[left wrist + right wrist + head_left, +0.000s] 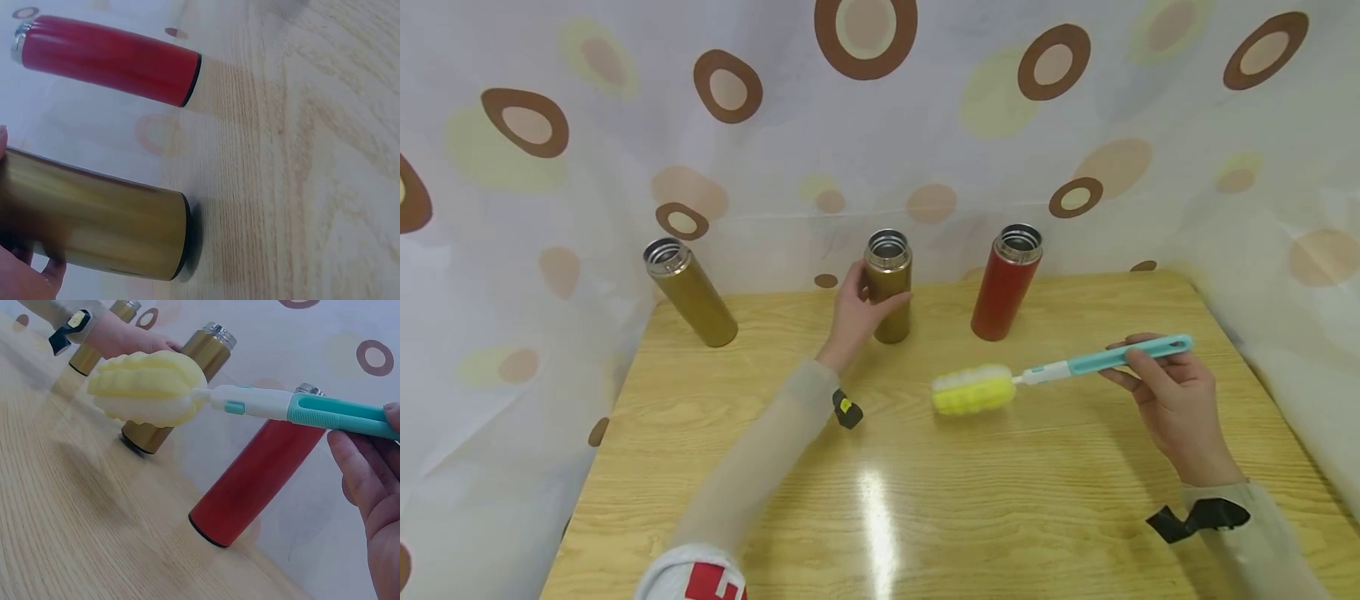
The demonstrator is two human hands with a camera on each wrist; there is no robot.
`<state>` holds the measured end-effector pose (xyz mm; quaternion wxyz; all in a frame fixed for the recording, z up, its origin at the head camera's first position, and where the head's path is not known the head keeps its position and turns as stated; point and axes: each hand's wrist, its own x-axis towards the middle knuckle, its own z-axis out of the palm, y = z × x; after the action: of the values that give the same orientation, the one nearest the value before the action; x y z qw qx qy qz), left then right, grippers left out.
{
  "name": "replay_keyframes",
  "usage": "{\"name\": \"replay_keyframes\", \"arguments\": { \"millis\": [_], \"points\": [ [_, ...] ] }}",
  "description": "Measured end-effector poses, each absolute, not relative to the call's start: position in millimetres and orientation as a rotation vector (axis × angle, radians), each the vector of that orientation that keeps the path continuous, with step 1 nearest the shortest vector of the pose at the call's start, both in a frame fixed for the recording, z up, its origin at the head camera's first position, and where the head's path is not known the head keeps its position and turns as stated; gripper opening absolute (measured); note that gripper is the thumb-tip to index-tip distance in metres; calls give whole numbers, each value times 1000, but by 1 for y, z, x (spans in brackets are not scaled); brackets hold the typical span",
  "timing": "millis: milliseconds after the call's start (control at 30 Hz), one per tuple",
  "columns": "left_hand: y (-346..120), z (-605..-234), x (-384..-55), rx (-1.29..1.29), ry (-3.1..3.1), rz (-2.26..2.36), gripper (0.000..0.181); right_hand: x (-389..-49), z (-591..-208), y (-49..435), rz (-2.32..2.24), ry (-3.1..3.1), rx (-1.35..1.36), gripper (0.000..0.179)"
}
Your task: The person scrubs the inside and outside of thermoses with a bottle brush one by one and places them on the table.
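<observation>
You can read no words, numbers or brands; the red-and-white mark [703, 581] on your white sleeve [661, 575] is cut off, illegible.

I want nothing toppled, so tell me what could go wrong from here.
1. The red flask stands beside the middle gold flask; the sponge bottle brush could knock it over if swung carelessly.
2. The right hand holds the brush well back on its turquoise handle, so the sponge head might wobble.
3. If the left hand loosens its grip, a bump could tip the gold flask.
</observation>
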<state>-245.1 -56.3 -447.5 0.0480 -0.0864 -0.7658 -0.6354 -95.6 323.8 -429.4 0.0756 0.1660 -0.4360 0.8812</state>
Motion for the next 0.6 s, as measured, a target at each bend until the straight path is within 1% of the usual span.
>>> {"name": "replay_keyframes", "arguments": {
  "millis": [300,600],
  "points": [
    [-65,-435,-222,-319,-2319,-1967,76,-95,-425,320,2540,-1452,404,28],
    [-71,-425,-190,-387,-2345,-1927,75,-95,-423,319,2637,-1275,500,31]
  ]
}}
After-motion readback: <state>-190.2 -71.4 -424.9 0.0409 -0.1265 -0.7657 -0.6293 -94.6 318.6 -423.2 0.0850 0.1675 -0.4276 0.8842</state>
